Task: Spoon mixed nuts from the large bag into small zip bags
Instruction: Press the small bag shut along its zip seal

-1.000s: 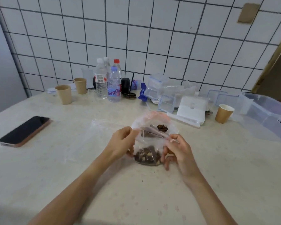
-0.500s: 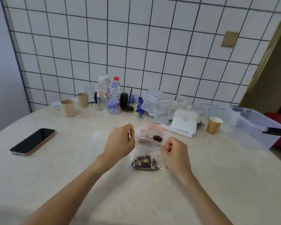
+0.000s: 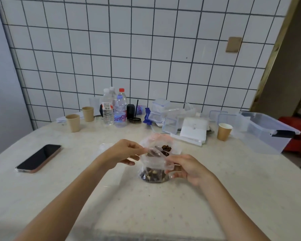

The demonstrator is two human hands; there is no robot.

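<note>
- Both forearms reach in from the bottom edge, cut off there; nearest on the table [image 3: 163, 214] stands one small zip bag [image 3: 155, 168] with mixed nuts [image 3: 153, 176] in its bottom
- The left hand [image 3: 123, 153] pinches the bag's top edge at its left end between thumb and fingertip; the right hand [image 3: 188, 168] grips the right end of the same edge, fingers curled round the plastic, so the bag hangs between the two hands, its base touching the table
- Just behind it sits the large bag [image 3: 161, 142], clear with a pinkish rim; its outline is hard to trace, only a dark clump of nuts showing through
- A flat clear bag left of the hands is barely visible
- One phone [image 3: 39, 158] lies face up, well apart to the left
- Farther back: three paper cups [image 3: 73, 122], three water bottles [image 3: 120, 112], several clear plastic containers [image 3: 161, 108], their count uncertain, and one large storage bin [image 3: 266, 131] at right, beside the tiled wall [image 3: 146, 49]
</note>
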